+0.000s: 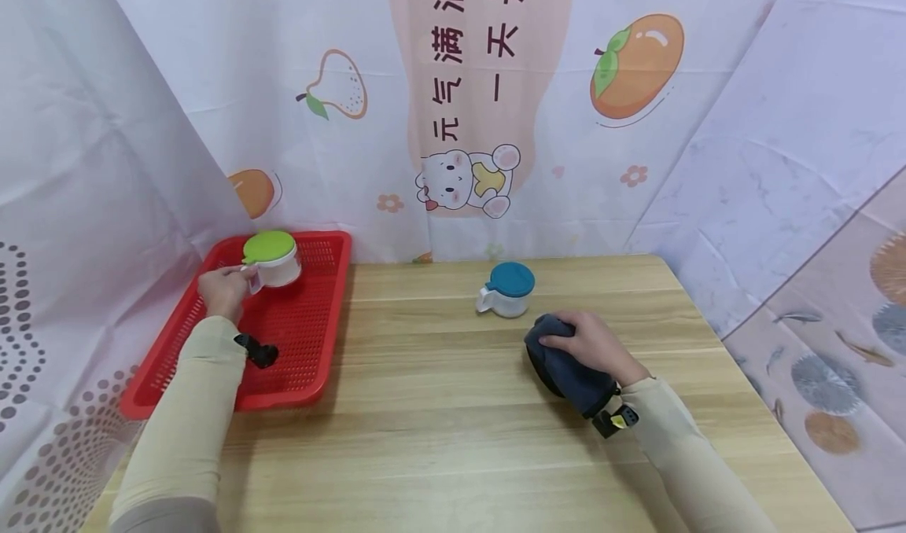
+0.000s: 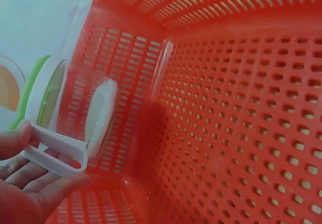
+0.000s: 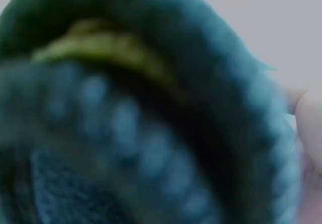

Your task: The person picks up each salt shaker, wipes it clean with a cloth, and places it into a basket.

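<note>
At the far end of the red plastic basket (image 1: 293,352), my left hand (image 1: 225,291) grips the white handle (image 2: 55,151) of a clear seasoning jar (image 1: 278,270) with a green lid (image 1: 269,245). In the left wrist view the jar is tilted, and my thumb lies over the handle with fingers beneath. My right hand (image 1: 591,344) holds a dark navy fabric pouch (image 1: 576,376) above the table, with fingers pressed into its top. The right wrist view shows the pouch (image 3: 151,148) blurred and close, with zipper-like teeth and something yellowish inside a dark gap.
A second clear seasoning jar (image 1: 508,303) with a blue lid stands on the wooden table (image 1: 425,439), its handle towards the left. It is just beyond and left of the pouch. A printed curtain (image 1: 354,163) hangs behind the table's back edge.
</note>
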Action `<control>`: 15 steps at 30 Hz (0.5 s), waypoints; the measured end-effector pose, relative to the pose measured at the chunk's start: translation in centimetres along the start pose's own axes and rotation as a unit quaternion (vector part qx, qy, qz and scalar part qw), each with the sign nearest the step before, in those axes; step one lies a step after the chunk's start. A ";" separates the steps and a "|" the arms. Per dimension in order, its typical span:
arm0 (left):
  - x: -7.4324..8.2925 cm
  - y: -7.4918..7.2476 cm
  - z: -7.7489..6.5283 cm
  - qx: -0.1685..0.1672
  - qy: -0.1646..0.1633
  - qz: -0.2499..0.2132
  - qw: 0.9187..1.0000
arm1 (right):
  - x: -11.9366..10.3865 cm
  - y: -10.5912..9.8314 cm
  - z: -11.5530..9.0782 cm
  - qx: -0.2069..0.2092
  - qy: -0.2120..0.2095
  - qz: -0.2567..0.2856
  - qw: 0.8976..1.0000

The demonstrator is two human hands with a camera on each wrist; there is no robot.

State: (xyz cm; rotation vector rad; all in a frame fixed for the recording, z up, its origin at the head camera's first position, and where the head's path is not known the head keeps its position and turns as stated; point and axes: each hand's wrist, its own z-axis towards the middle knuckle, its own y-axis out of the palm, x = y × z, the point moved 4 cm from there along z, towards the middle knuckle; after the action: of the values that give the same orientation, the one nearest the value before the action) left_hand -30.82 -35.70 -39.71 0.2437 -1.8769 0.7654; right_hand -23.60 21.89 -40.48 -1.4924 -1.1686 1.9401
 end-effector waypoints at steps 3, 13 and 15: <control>-0.4 -0.3 0.1 -0.003 -0.013 -0.006 1.000 | 0.0 0.0 0.0 0.000 0.000 0.002 1.000; -2.1 -1.0 0.5 -0.023 -0.066 -0.003 0.998 | 0.1 0.1 0.0 0.000 -0.006 0.007 1.000; -2.4 -1.1 0.7 -0.018 -0.067 0.003 0.998 | 0.1 0.1 0.0 0.000 -0.006 0.008 1.000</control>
State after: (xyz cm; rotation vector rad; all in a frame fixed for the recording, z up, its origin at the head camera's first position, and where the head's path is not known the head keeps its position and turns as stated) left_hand -29.80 -37.41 -41.56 0.2722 -2.0163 0.7328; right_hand -23.63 21.92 -40.67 -1.4958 -1.1663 1.9628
